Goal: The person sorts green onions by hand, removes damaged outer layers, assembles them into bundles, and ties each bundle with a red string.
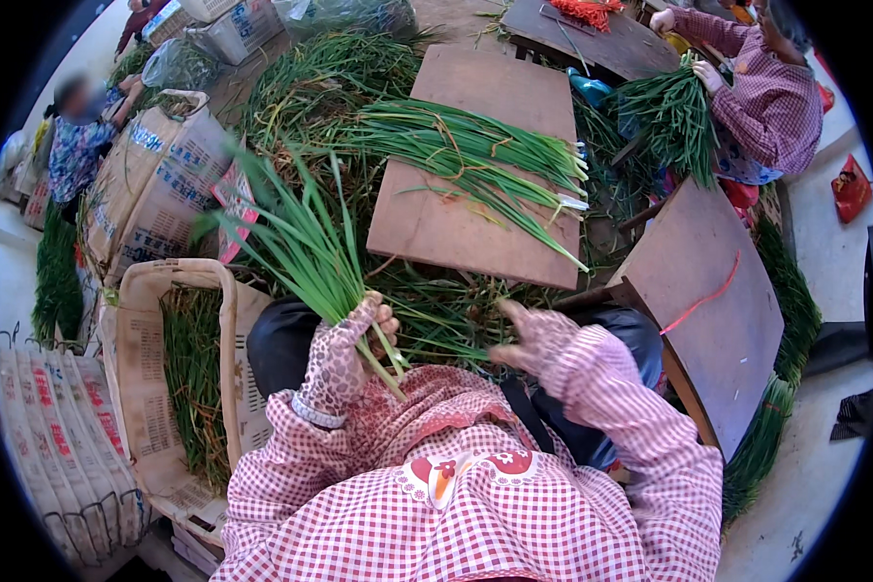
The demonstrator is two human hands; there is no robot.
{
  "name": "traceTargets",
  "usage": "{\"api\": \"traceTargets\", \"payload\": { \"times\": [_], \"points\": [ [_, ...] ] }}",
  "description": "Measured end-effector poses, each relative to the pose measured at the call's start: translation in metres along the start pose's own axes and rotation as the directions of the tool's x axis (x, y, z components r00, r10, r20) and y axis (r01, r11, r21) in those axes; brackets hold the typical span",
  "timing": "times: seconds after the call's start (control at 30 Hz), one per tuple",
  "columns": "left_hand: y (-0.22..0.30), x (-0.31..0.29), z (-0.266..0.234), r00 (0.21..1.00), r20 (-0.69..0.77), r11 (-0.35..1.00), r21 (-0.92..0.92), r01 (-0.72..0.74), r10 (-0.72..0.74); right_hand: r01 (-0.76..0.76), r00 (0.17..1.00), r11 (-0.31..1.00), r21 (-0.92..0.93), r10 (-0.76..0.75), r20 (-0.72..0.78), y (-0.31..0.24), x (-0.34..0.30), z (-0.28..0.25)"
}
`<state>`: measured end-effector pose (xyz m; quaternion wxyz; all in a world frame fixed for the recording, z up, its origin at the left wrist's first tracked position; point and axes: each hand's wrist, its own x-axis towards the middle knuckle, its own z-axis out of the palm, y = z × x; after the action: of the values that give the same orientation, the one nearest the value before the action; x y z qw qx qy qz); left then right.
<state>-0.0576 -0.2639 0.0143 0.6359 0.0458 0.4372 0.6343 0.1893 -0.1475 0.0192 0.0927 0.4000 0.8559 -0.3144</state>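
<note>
Checked smock (359, 524) spreads below the left hand (338, 364), clamped on green stalks (306, 252) seemingly being sorted, while the right hand (541, 341), fingers apart beside it, likely needs to reach across.

My right hand (541, 341): blurred, my finger outlines unclear.
Green bunch (310, 252): leaf tips blurred, stems partly hidden in my left hand (344, 349).
Basket (227, 339): partly behind my sleeve (286, 441).
Farthest person (140, 21): cut off at top.
</note>
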Motion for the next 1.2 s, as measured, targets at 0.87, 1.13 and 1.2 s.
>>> {"api": "traceTargets", "payload": {
  "times": [0.87, 1.13, 1.2],
  "points": [
    [-0.038, 0.071, 0.063, 0.993, 0.071, 0.996, 0.027, 0.088, -0.090, 0.000, 0.997, 0.792, 0.611, -0.044, 0.057, -0.017, 0.024, -0.013],
    [-0.054, 0.069, 0.061, 0.996, 0.083, 0.999, -0.032, 0.034, -0.031, 0.201, 0.970, 0.885, 0.421, -0.122, -0.209, -0.012, 0.027, 0.030],
    [-0.046, 0.072, 0.074, 0.987, 0.096, 0.981, 0.131, -0.141, 0.129, 0.092, 0.991, 0.917, 0.388, -0.046, -0.125, -0.017, 0.011, 0.013]
  ]
}}
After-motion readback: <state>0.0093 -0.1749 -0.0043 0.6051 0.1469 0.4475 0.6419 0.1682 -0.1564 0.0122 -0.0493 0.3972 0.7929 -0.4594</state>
